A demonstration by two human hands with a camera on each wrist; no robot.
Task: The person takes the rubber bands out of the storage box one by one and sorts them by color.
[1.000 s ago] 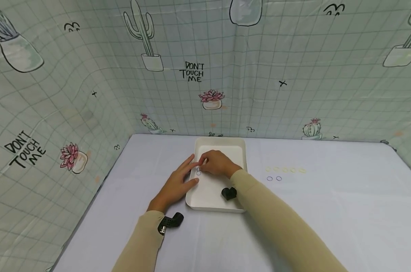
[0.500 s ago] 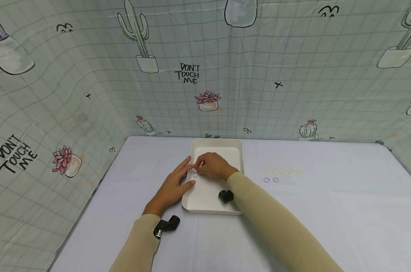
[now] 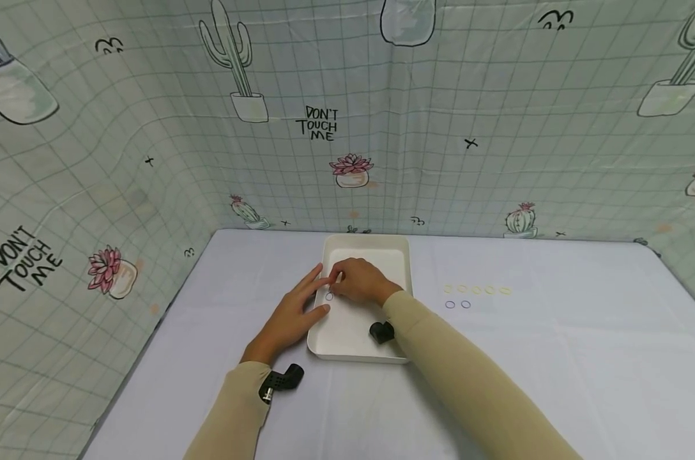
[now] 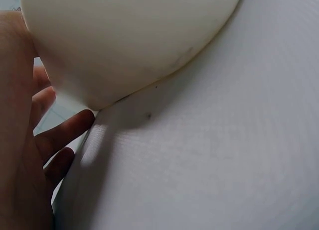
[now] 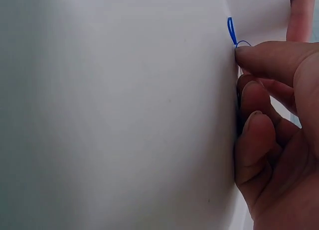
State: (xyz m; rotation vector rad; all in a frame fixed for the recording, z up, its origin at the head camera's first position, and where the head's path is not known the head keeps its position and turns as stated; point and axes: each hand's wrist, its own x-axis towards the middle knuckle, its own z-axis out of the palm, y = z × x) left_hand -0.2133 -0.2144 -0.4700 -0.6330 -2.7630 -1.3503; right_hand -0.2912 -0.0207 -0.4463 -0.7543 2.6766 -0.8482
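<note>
Inside the white tray [image 3: 347, 342], close to its left wall, my right hand [image 3: 361, 281] pinches a thin blue rubber band [image 5: 243, 42] between thumb and fingertip, pressed near the tray floor. A second blue rubber band [image 5: 230, 31] lies on the floor just past the fingertips; the head view shows it nearer to me. My left hand [image 3: 290, 319] rests along the tray's left edge, fingers straight and spread, its index fingertip right by the right hand's fingertips. From the left wrist, the left hand's fingers [image 4: 65, 133] appear beside the tray's outer wall.
On the white table [image 3: 583, 358], right of the tray, several yellow rubber bands [image 3: 476, 290] lie in a row. Two blue rubber bands [image 3: 450, 308] lie in front of that row. A patterned curtain [image 3: 439, 179] closes off the back and left side.
The whole head view shifted slightly between the first two frames. Both hands keep almost the same place at the tray's left side, and the bands on the table have not moved.
</note>
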